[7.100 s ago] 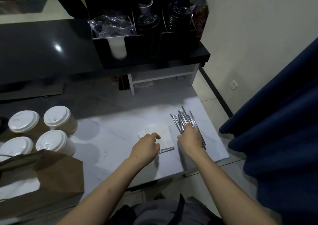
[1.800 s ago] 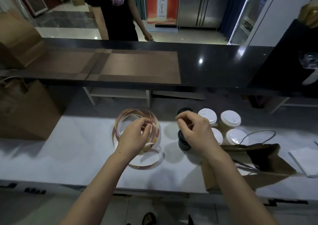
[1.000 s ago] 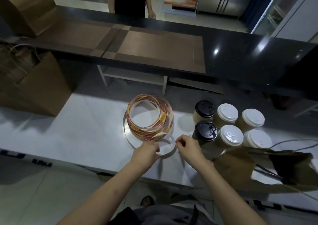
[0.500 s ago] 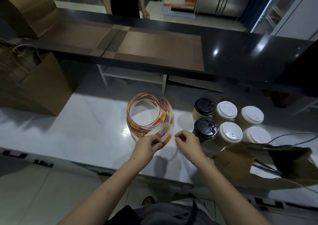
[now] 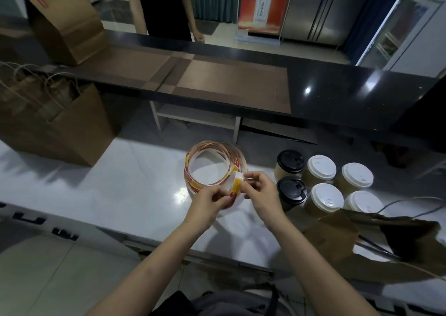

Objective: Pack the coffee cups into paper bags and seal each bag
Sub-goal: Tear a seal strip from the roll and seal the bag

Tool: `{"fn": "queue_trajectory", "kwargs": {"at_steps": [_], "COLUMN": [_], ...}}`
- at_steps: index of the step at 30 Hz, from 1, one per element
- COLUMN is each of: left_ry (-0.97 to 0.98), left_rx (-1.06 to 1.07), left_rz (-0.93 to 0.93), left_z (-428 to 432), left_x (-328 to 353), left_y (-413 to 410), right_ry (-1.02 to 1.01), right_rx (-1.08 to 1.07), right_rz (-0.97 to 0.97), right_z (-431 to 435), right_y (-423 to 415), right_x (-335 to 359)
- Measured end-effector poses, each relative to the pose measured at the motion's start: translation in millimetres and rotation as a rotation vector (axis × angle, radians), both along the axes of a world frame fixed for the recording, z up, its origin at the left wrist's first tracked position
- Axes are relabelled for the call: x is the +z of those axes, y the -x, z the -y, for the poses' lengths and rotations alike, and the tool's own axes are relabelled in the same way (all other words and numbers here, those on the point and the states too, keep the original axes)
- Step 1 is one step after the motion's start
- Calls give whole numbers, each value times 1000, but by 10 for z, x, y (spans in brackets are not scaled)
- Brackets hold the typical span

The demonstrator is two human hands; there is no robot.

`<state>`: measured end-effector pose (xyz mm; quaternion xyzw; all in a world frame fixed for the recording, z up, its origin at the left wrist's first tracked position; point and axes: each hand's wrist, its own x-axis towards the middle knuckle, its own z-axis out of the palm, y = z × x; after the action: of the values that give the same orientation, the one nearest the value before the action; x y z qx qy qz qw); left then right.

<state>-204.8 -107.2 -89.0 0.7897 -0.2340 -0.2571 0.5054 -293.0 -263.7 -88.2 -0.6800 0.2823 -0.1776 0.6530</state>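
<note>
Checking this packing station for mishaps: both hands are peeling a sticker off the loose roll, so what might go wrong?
The right hand works just beside the nearest black-lidded cup; a jerk as the sticker comes free might knock it. The loose sticker roll may uncoil or drag along. The sticker might fold onto itself.

Glossy white counter (image 5: 120,190), matt brown paper bags (image 5: 72,132), plastic-lidded paper cups (image 5: 321,168).

A roll of stickers (image 5: 214,168) is set mid-worktop (image 5: 108,190), with six lidded cups (image 5: 327,196) grouped in two rows just to its right. A paper bag (image 5: 337,238) is laid before the cups; upright bags (image 5: 67,132) are placed far left. Behind, a raised counter (image 5: 350,98) is shown, with another bag (image 5: 67,30) stood on its left end.
</note>
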Motion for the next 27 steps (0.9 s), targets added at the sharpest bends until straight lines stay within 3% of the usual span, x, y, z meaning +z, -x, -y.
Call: {"fn": "queue_trajectory", "kwargs": {"at_steps": [7, 13, 27], "left_ry": [44, 121, 209], "left_rx": [79, 210, 218], "left_rz": [-38, -248, -405], "left_z": [18, 75, 93], "left_x": [60, 79, 135], "left_y": [-35, -127, -121], "right_ry": [131, 274, 431], "right_rx": [57, 130, 159], "right_rz": [6, -25, -29], "right_z": [-24, -53, -108], "right_y": [-25, -25, 23], "right_x": [41, 32, 79]}}
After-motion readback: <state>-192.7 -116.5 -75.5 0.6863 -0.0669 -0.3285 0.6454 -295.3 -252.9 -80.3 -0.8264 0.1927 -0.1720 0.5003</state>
